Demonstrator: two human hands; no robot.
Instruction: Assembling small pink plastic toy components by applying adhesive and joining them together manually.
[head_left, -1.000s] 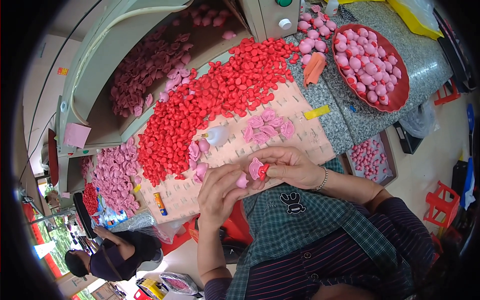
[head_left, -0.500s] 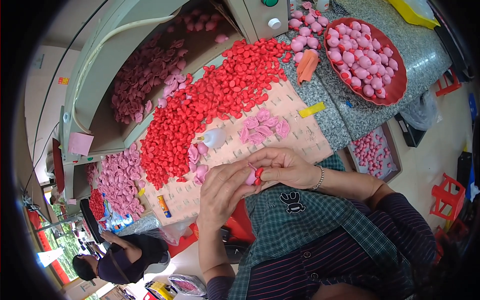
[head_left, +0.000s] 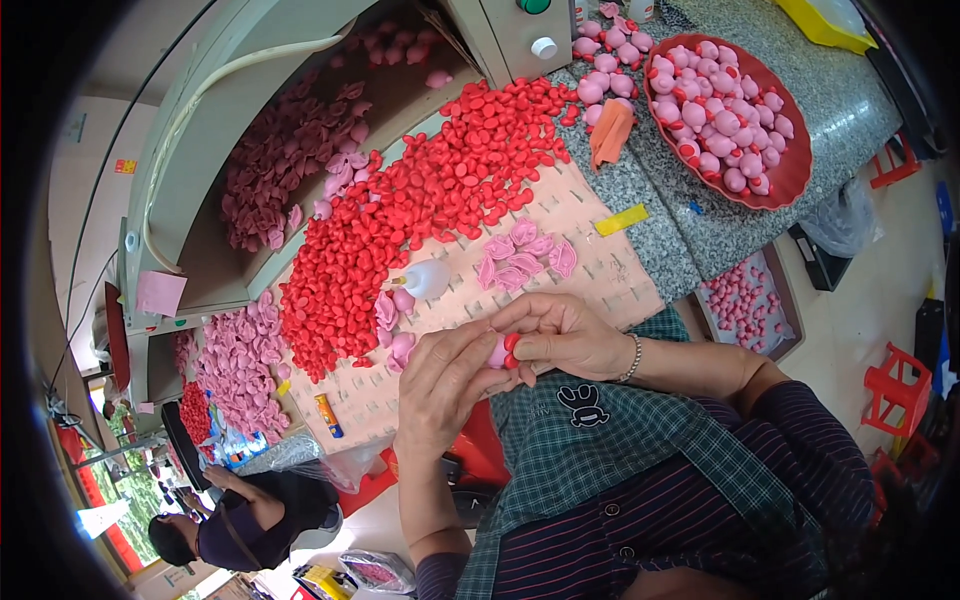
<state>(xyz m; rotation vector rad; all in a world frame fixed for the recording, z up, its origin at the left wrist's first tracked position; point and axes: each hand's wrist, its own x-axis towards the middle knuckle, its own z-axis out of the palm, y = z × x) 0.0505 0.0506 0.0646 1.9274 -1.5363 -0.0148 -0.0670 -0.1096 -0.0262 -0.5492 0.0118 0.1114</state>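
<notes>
My left hand point(head_left: 440, 385) and my right hand point(head_left: 568, 340) meet over the near edge of the work mat point(head_left: 600, 285). Between their fingertips they pinch a small pink toy figure point(head_left: 498, 353) with red parts on its right side. The left fingers curl round the pink body and hide much of it. My right thumb and fingers press at the red parts. Beyond the hands lie several pink hollow shells point(head_left: 525, 255). A white squeeze bottle point(head_left: 428, 279) rests on its side, near a few pink pieces point(head_left: 399, 350).
A large heap of red pieces point(head_left: 440, 170) covers the mat's far side. Pink shells point(head_left: 290, 160) pile inside a grey machine point(head_left: 205, 120). At right stands a red bowl point(head_left: 800, 165) of pink-and-red figures, beside an orange cloth point(head_left: 610, 135). Another person point(head_left: 250, 520) works at lower left.
Both hands stay in nearly the same place. The pink figure has turned slightly between the fingers, and the right thumb and fingers have shifted a little at its red parts.
</notes>
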